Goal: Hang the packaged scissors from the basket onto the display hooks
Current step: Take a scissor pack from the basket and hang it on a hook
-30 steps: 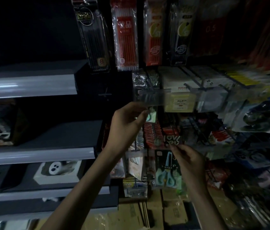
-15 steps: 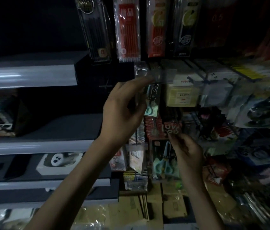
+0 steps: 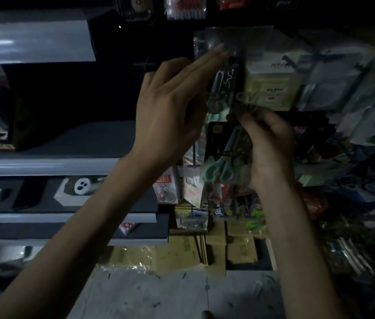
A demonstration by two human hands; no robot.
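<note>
A packaged pair of scissors [image 3: 222, 155] with mint-green handles on a dark card is in my right hand [image 3: 270, 143], which pinches the card's top edge with curled fingers. Just above it another scissors pack [image 3: 222, 88] hangs on the display. My left hand [image 3: 175, 111] is raised beside that hanging pack, fingers stretched out and touching the clear plastic at its top near the hook [image 3: 231, 59]. The basket is out of sight.
Grey shelves [image 3: 43, 166] run along the left. Pen packs [image 3: 185, 8] hang above, tape and other packaged goods [image 3: 333, 84] crowd the right. Cardboard boxes [image 3: 216, 247] stand on the floor below the display.
Both hands have risen toward the upper hook. My right hand brought its scissors pack up under the hanging one. My left hand's fingers have straightened against the top of the hanging pack.
</note>
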